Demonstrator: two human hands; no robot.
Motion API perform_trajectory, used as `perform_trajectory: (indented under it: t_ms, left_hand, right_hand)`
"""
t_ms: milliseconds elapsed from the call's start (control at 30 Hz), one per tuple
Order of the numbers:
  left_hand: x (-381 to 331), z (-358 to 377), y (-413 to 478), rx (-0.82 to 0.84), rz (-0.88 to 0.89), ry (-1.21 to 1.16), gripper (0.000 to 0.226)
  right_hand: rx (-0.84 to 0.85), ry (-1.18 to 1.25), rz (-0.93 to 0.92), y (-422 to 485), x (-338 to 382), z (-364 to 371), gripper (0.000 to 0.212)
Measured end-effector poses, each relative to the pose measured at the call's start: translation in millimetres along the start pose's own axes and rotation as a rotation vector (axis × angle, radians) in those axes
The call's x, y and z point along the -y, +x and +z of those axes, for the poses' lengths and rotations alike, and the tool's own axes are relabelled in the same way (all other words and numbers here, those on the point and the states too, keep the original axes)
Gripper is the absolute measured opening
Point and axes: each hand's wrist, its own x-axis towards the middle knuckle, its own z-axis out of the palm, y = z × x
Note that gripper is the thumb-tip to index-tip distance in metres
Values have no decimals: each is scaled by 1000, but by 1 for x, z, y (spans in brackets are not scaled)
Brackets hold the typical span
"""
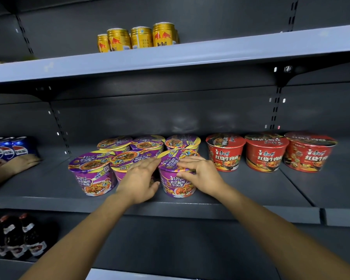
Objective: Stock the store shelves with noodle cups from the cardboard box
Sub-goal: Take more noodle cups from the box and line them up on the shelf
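- Front cup point(177, 182), purple, stands near the middle shelf's point(251, 190) edge. Its left side is hidden by the left hand point(138, 178), which lies flat against it with straight fingers.
- Right hand point(200, 174) curls over its lid and right rim, gripping it.
- Five more purple cups point(92, 170) crowd behind and to the left, the middle one mostly covered.
- Three red cups point(226, 152) stand to the right.
- Pepsi cans point(12, 150) and another person's hand point(22, 161) are cut off at left.
- Bottles point(14, 237) below are dim.
- Gold cans point(141, 37) stand above.
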Motion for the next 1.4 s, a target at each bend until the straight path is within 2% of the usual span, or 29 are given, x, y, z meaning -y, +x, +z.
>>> perform_trajectory:
  t_ms: [133,233,367,467,700,1267,1400]
  left_hand:
    - [-1,-1,1,14,-1,-5,75]
    - [0,-1,1,20,-3,-16,75]
    - [0,-1,1,18,-5,-22,75]
    - [1,-2,1,15,-12,-51,74]
    - [1,-3,1,15,-26,-81,73]
    - [0,-3,2,18,-40,-92,73]
    - [-2,-4,2,46,-45,-21,74]
  right_hand:
    - [93,-52,-11,0,-1,-8,45]
    - [71,-76,-28,-2,-1,-11,52]
    - [-25,-16,-84,-3,-1,-15,30]
    - [5,21,-97,-2,-1,-17,22]
    - [96,55,-52,2,-1,-24,24]
    - [133,100,-7,1,-3,-29,24]
    - [141,79,19,-1,-1,-31,30]
